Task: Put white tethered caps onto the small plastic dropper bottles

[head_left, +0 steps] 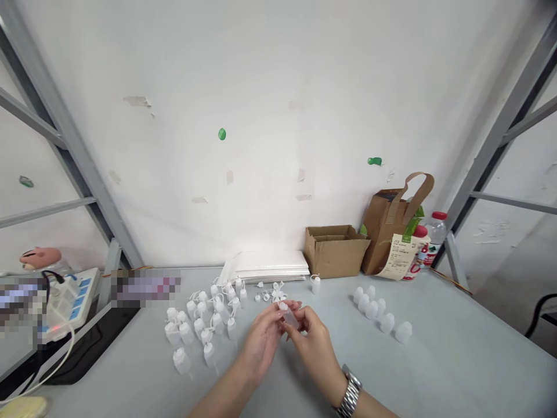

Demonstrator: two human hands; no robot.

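A small translucent white bottle [290, 317] is tilted between my two hands near the middle of the table. My left hand [264, 334] has its fingers closed on the bottle's upper part. My right hand [314, 338], with a metal watch at the wrist, pinches its lower side. Several small white capped bottles [199, 326] stand in a group to the left. Beyond my hands lie several loose white caps [275, 292], and one capped bottle [315, 284] stands apart. Several translucent bottles [371, 310] form two rows on the right.
At the back, white flat packages [270, 265] lie beside an open cardboard box [337, 255]. A brown paper bag [379, 232] and a red-capped plastic bottle [436, 229] stand at the back right. On the left are a power strip [73, 305], cables and a black mat [96, 345].
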